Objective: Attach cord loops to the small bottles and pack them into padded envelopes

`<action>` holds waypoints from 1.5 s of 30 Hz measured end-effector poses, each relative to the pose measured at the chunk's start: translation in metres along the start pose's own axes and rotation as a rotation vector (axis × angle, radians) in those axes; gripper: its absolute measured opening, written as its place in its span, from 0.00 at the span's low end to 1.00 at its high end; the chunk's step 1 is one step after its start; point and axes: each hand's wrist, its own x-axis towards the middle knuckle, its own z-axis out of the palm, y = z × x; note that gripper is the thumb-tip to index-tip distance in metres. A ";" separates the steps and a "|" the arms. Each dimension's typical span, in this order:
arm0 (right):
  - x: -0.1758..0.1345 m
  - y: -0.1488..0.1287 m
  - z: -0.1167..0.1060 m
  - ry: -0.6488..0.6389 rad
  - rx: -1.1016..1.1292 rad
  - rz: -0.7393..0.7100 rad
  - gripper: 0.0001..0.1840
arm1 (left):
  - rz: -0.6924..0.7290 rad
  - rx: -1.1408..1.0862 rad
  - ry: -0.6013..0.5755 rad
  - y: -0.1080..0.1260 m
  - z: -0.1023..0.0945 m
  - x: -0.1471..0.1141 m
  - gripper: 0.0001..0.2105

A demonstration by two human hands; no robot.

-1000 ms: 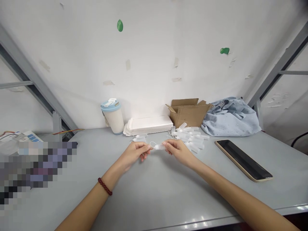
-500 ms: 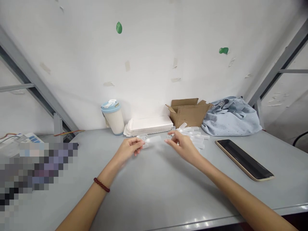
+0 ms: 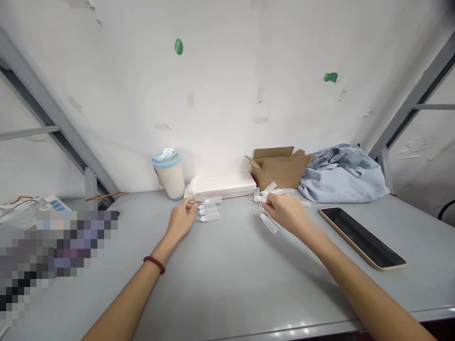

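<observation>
Blue blocks show on a printed sheet at the far left, but pixelation spreads over its lower part and any lettering is unreadable.

The left hand lies back up, forearm running toward 7 o'clock, with a dark red beaded bracelet. Its fingertips meet the looped end of the top piece in a neat row of translucent plastic tags at its 3 o'clock. The grip is narrow; whether it holds that loop I cannot tell.

The right hand, forearm toward 4 o'clock, curls over a heap of translucent plastic tags at its 10 o'clock. The fingers are bent inward, and what they hold I cannot tell, as the hand covers part of the heap. One loose tag angles out at its 8 o'clock, partly beside the thumb side.
</observation>
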 end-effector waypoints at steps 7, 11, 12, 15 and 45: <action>-0.002 0.003 0.012 -0.220 -0.009 -0.058 0.10 | 0.286 0.220 -0.260 0.020 0.001 -0.020 0.12; -0.003 0.000 0.012 -0.272 0.018 -0.082 0.06 | 0.339 0.357 -0.310 0.021 0.005 -0.024 0.09; -0.004 -0.001 0.011 -0.281 0.025 -0.093 0.04 | 0.341 0.370 -0.310 0.021 0.005 -0.024 0.09; -0.004 -0.001 0.008 -0.250 0.129 -0.139 0.03 | 0.342 0.346 -0.286 0.023 0.006 -0.025 0.10; -0.018 -0.032 0.014 -0.255 1.167 -0.120 0.11 | -0.010 -0.358 -0.492 0.071 0.008 -0.048 0.10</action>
